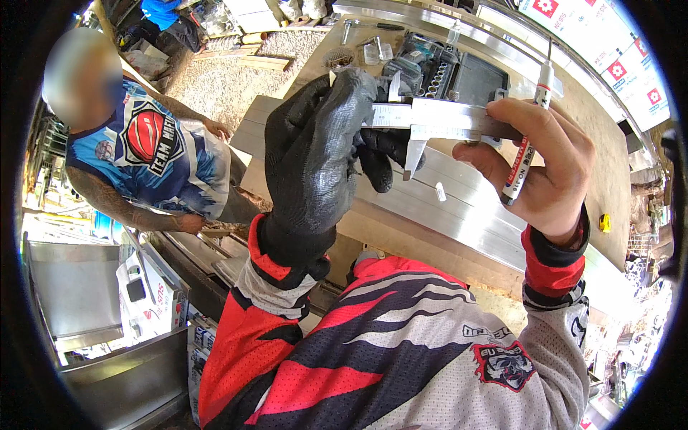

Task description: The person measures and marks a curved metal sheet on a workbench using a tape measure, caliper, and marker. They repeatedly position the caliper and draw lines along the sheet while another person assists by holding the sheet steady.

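Observation:
A silver vernier caliper [450,119] is held up in front of me between both hands, its jaws pointing down and up. My left hand [312,147], in a black glove, is closed around the scale's left end. The thumb and forefinger of my bare right hand [552,154] pinch the caliper at its right end. A white and red marker pen [517,172] is also tucked upright among the right fingers, with a thin dark tip sticking up. Below the caliper, a small white piece [441,192] lies on pale metal strips [469,222].
On the wooden table [588,179] sit an open black socket case [484,77], a small bowl [339,57] and a yellow tape measure [605,223]. Another person [154,154] stands at left. Metal basins [75,287] and a white box [150,294] are lower left.

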Demonstrator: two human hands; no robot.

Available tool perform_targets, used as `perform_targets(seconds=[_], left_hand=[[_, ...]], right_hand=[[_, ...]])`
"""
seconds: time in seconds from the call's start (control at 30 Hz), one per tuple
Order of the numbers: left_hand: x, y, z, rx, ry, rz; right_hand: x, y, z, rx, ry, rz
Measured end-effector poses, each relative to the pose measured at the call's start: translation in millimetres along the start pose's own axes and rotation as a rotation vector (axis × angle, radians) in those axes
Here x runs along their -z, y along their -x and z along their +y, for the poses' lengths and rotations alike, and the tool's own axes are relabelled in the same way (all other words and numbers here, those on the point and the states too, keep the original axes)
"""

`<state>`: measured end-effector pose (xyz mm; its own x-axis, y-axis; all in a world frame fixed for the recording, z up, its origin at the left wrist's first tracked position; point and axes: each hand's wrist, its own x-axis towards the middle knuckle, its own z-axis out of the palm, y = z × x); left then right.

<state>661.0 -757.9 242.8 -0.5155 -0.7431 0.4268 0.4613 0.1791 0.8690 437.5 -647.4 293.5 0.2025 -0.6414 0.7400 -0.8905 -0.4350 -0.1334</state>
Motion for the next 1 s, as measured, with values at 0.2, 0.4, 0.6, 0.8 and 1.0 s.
perform_targets(seconds=[0.2,0.4,0.6,0.8,1.0], left_hand=[[0,3,-1,0.010,-0.212,0.078],[2,3,1,-0.022,-0.045,0.045],[8,13,-1,-0.057,-0.213,0.020],[14,24,2,-0.069,-0.248,0.004],[10,19,4,-0.062,-0.177,0.010]], right_hand=[[-4,0,0,0.002,-0.024,0.001],[-5,2,-1,0.005,-0.021,-0.010],[-10,6,-8,0.017,-0.015,-0.003],[-12,10,-17,0.028,-0.015,0.006],[-12,8,-13,0.082,0.005,0.008]])
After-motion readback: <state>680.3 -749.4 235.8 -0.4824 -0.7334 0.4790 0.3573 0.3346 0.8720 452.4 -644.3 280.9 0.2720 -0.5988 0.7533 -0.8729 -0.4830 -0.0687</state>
